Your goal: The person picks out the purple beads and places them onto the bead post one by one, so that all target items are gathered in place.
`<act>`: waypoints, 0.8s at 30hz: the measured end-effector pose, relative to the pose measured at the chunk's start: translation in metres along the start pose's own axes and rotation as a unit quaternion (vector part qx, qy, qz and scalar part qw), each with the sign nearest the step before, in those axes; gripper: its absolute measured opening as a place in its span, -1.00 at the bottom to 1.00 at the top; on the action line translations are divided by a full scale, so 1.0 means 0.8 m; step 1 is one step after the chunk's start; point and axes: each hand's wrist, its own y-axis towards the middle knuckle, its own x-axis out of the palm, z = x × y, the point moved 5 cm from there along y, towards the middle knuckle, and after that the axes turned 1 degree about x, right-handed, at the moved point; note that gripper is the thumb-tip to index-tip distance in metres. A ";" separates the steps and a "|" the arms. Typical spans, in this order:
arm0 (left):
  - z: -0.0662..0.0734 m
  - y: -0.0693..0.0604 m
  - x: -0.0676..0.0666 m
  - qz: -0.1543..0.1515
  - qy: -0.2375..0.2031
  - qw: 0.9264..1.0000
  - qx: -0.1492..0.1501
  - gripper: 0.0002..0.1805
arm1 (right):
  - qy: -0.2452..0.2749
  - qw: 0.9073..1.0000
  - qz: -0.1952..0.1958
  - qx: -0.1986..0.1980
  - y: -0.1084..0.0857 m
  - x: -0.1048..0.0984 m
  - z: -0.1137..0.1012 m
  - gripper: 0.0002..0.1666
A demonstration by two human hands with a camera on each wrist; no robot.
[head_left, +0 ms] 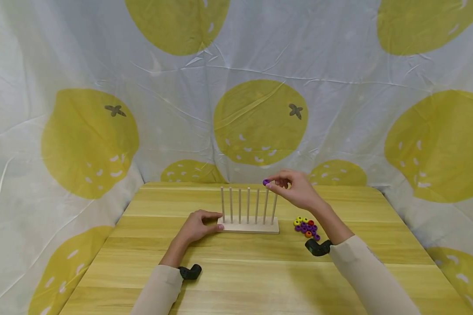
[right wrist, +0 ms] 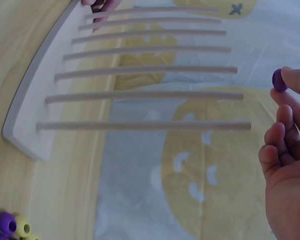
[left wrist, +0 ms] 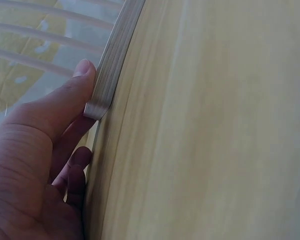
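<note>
Bead (right wrist: pixel 278 80), purple, sat pinched in right grip (head_left: pixel 294 189), apart from wooden pegs (right wrist: pixel 145 125); left grip (head_left: pixel 194 226) clasped left end of their base (head_left: pixel 250 227) on table (head_left: pixel 244 280).

Looks like a small screened-off booth, closed in by a creased hanging cloth (head_left: pixel 173 109) with large printed yellow fruit (head_left: pixel 260 127), draped across the far side and down the left and right. Comes furnished with a plain wood-grain table (head_left: pixel 236 284), set close to the far drapery. Cannot be told further as home, lab or office.
</note>
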 end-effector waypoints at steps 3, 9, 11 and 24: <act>-0.001 0.000 0.000 -0.001 0.001 1.000 0.000 -0.50 | -0.003 1.000 -0.003 -0.003 0.008 0.004 -0.006 -0.76; -0.002 0.000 -0.001 -0.002 0.007 1.000 -0.001 -0.50 | 0.003 1.000 -0.002 -0.009 0.026 0.013 -0.021 -0.72; -0.003 0.000 -0.001 -0.001 0.006 1.000 -0.004 -0.50 | 0.007 1.000 -0.003 -0.009 0.031 0.017 -0.026 -0.71; -0.004 0.003 -0.002 0.000 -0.002 1.000 -0.009 -0.48 | 0.016 0.999 -0.032 -0.006 0.070 0.063 -0.056 -0.74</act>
